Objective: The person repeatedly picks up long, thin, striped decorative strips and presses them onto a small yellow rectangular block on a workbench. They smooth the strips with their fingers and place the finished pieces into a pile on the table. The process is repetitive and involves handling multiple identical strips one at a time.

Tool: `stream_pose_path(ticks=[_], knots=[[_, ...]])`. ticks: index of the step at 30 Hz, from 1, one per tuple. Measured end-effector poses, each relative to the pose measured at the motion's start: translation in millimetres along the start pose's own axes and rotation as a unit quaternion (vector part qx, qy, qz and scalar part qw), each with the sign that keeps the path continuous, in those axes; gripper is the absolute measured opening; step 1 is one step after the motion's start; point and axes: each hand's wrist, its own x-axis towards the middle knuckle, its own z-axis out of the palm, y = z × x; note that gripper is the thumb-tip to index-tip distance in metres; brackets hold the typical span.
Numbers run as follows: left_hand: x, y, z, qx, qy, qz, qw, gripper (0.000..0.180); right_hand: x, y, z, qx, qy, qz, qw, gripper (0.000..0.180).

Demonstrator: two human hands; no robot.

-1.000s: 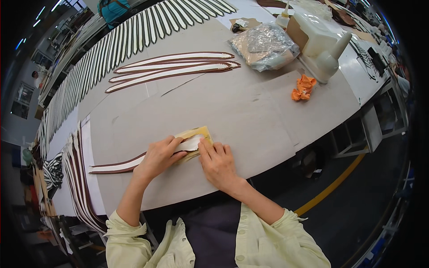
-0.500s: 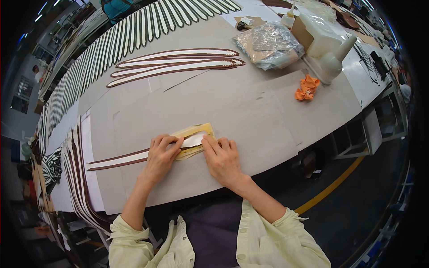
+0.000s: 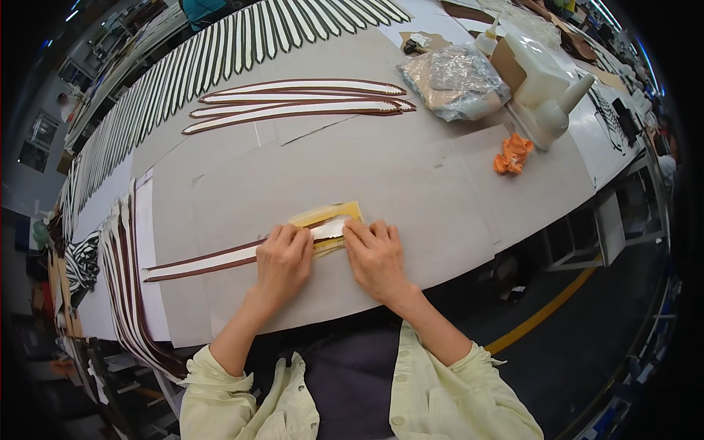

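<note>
A long white strip with brown edges (image 3: 213, 264) lies across the front of the table. Its right end rests over a small yellow pad (image 3: 350, 211). My left hand (image 3: 284, 257) is closed on the strip just left of the pad, fingertips pinching its edges. At the strip's tip, my right hand (image 3: 375, 257) has its thumb and fingers closed on the end, over the pad's right side. The pinched edges are partly hidden beneath my fingers.
Several finished-looking brown-edged strips (image 3: 301, 108) lie farther back; more hang over the left edge (image 3: 125, 286). Dark-edged strips (image 3: 242, 44) line the far side. At right are a plastic-wrapped bundle (image 3: 455, 81), a pale glue-bottle-like container (image 3: 546, 117) and a crumpled orange piece (image 3: 512, 154).
My left hand has shifted right along the strip, closer to the pad, and its fingers have curled in more. My right hand stays at the tip. The whole view has shifted slightly.
</note>
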Motion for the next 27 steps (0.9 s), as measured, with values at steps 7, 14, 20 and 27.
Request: stream_pose_path(ticks=[7, 14, 20, 27], knots=[[45, 5, 30, -0.175, 0.085, 0.060, 0.979, 0.026, -1, 0, 6, -0.006, 0.003, -0.006, 1.000, 0.030], [42, 3, 39, -0.162, 0.123, 0.083, 0.976, 0.023, 0, 1, 5, 0.020, 0.014, 0.030, 0.999, 0.024], [42, 3, 36, -0.141, 0.126, 0.096, 0.977, 0.026, -1, 6, 5, 0.045, 0.006, 0.027, 0.999, 0.024], [37, 0, 36, -0.119, 0.124, 0.110, 0.979, 0.035, -1, 6, 8, -0.002, 0.017, -0.009, 1.000, 0.027]])
